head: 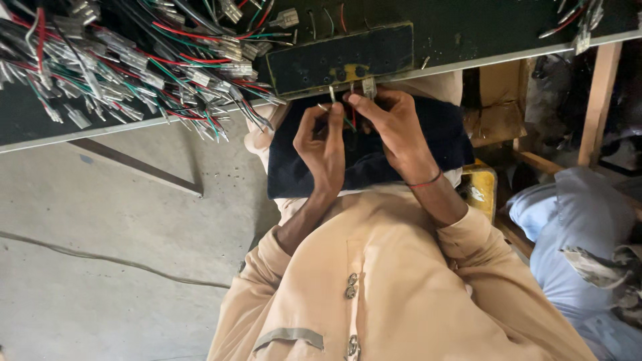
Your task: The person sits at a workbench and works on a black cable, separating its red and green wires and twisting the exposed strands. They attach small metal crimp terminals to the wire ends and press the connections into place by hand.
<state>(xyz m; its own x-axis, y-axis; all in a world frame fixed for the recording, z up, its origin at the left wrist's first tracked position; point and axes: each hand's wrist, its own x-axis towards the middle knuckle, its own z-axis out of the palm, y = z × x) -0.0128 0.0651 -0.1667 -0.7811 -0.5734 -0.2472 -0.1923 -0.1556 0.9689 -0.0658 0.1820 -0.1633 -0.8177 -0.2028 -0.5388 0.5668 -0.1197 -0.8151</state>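
Beige buttoned shirt (374, 287), red wrist thread (426, 181)

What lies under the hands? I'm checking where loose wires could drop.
A dark blue cloth across the lap lies under the left hand and right hand. Whatever the cloth covers is hidden.

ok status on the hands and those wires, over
Left hand pinching a thin wire. Right hand fingers on a wire terminal at the bench edge. Loose wire bundle piled left, clear of both hands.
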